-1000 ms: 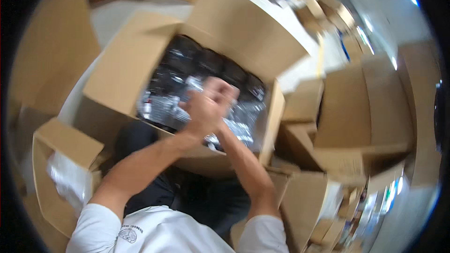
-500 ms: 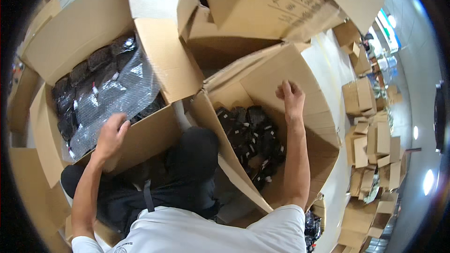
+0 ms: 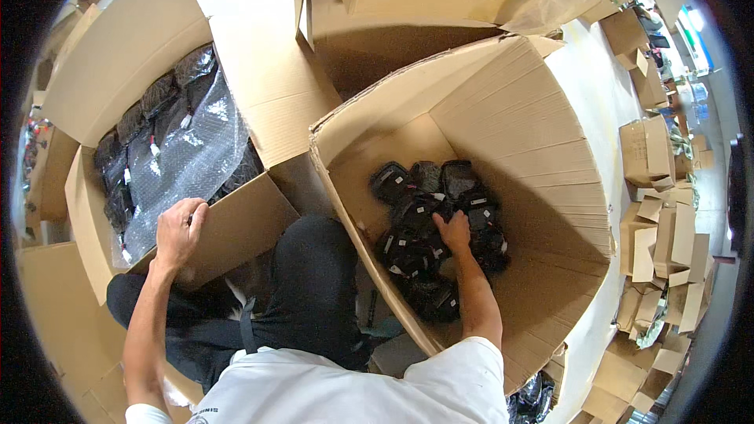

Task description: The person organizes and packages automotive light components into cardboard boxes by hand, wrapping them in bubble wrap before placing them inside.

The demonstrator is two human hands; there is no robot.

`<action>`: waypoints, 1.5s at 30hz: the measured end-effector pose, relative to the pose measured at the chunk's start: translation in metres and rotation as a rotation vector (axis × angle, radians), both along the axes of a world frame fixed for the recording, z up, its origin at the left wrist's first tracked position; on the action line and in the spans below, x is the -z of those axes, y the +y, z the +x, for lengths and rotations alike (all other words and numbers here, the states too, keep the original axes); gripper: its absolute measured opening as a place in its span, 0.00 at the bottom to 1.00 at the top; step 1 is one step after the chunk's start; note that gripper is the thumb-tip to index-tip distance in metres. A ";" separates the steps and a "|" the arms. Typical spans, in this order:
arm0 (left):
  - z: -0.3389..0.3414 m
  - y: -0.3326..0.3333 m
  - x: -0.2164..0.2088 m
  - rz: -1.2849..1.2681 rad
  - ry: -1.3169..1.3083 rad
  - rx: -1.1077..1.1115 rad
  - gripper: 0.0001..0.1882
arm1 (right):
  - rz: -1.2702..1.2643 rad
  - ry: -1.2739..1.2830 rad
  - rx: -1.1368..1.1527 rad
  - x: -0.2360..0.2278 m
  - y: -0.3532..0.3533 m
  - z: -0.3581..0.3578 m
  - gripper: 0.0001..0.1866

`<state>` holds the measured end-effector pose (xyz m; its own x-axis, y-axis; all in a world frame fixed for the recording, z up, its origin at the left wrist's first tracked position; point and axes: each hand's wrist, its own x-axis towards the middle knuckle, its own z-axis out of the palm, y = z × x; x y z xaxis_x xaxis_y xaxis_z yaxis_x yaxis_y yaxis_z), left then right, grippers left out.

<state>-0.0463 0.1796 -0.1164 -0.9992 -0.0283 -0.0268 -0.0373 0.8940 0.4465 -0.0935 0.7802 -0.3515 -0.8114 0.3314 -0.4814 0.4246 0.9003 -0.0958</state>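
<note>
My right hand (image 3: 455,234) reaches down into the right cardboard box (image 3: 534,122). Its thumb and fingers close on a black packet (image 3: 454,206) in the pile, with the fingertips partly hidden. Around it lie several more black packets (image 3: 416,239) with small white labels. At the near wall of the left carton (image 3: 243,216), my left hand (image 3: 179,229) is curled closed; what its fingers hold, if anything, is hidden. A clear bubble wrap sheet (image 3: 184,161) covers part of the black bagged items (image 3: 161,94) inside, where small white-and-red connectors show.
Another large carton (image 3: 408,0) stands beyond the right box, its flaps raised. My knee (image 3: 314,259) is between the two near boxes. Stacked cartons (image 3: 648,153) line the far right side. Black wrapped goods (image 3: 532,396) sit by the right box's near corner.
My right hand has dropped from above the right box into the packet pile. My left hand stays near the left carton's wall, shifted slightly. The view has tilted and moved toward the right box.
</note>
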 end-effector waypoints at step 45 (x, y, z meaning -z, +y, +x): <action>-0.003 -0.005 0.010 -0.063 0.181 0.034 0.13 | 0.301 0.031 0.499 0.016 -0.066 -0.057 0.21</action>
